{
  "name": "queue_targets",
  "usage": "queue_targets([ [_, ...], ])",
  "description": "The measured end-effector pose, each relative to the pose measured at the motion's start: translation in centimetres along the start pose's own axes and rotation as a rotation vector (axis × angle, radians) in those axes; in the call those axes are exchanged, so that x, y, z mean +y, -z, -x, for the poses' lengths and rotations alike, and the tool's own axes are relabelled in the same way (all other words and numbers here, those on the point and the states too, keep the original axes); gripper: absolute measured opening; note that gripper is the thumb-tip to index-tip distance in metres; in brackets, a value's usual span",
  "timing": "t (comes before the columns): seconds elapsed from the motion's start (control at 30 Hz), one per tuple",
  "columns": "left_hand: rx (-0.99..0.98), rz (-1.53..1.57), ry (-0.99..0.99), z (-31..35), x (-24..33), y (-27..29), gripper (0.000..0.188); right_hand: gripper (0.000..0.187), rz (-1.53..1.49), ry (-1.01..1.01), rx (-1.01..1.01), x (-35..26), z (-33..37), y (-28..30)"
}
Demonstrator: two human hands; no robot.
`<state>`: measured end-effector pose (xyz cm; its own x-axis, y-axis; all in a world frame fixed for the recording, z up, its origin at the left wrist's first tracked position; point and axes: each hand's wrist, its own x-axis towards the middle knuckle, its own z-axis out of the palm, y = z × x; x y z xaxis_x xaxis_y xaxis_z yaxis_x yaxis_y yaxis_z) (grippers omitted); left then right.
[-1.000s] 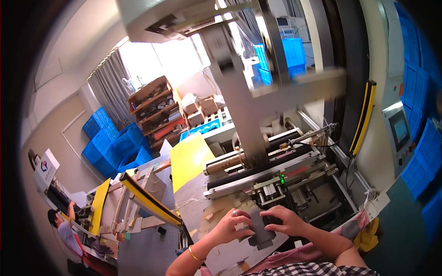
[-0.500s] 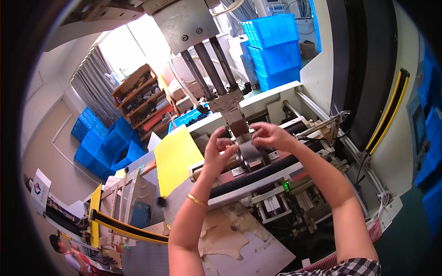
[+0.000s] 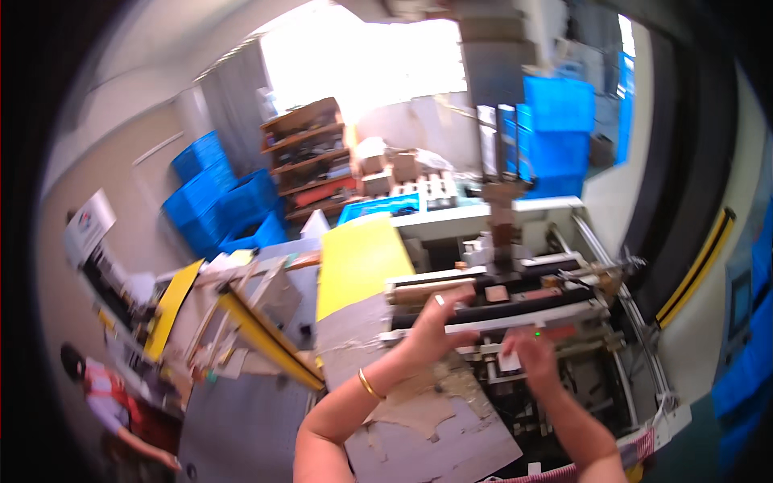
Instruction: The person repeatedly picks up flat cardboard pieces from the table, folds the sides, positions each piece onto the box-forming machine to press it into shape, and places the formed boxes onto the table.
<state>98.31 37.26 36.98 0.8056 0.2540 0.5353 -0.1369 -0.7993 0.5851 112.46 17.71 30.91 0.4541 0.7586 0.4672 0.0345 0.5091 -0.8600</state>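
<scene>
My left hand is open above the front edge of the machine, thumb and fingers spread with nothing between them. It has a ring on one finger and a gold bangle on the wrist. Lower and to the right, my right hand hovers over the machine's front parts, its fingers bent and smeared by motion. A small pale patch shows beside those fingers; I cannot tell whether they hold it. Beyond both hands the press head reaches down to the machine bed, behind a black roller bar.
A worn board lies in front, a yellow sheet behind it. A yellow-black bar slants at the left; another stands right. Blue crates and a shelf are behind. A person works at far left.
Both hands have drawn back from beneath the press head, where they were around a grey piece. That piece no longer shows between them. The whole view has swung, blurring the picture.
</scene>
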Motion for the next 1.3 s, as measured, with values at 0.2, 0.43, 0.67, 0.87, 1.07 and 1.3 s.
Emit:
queue_targets([
  [0.2,0.243,0.151,0.519,24.5,1.6,8.9,0.026,0.021,0.019,-0.571,-0.677,-0.5,16.0,-11.3],
  [0.43,1.475,-0.051,1.076,71.9,0.3,16.7,0.016,0.023,0.037,-0.557,-0.980,0.2,18.7,-25.2],
  [0.67,1.291,-0.766,2.338,100.1,20.2,13.8,0.021,0.036,0.202,-0.518,-1.401,-1.7,19.4,-42.0],
  [0.87,1.280,-0.840,2.632,104.3,30.6,12.4,0.041,0.035,0.187,-0.038,-1.713,-1.1,21.4,-52.4],
  [1.07,1.041,-1.228,2.546,115.4,31.8,7.0,0.026,0.036,0.189,0.058,-1.841,3.1,24.0,-53.8],
  [1.3,1.095,-0.603,1.902,103.1,20.9,16.2,0.014,0.036,0.297,0.048,-1.763,1.7,23.6,-48.6],
])
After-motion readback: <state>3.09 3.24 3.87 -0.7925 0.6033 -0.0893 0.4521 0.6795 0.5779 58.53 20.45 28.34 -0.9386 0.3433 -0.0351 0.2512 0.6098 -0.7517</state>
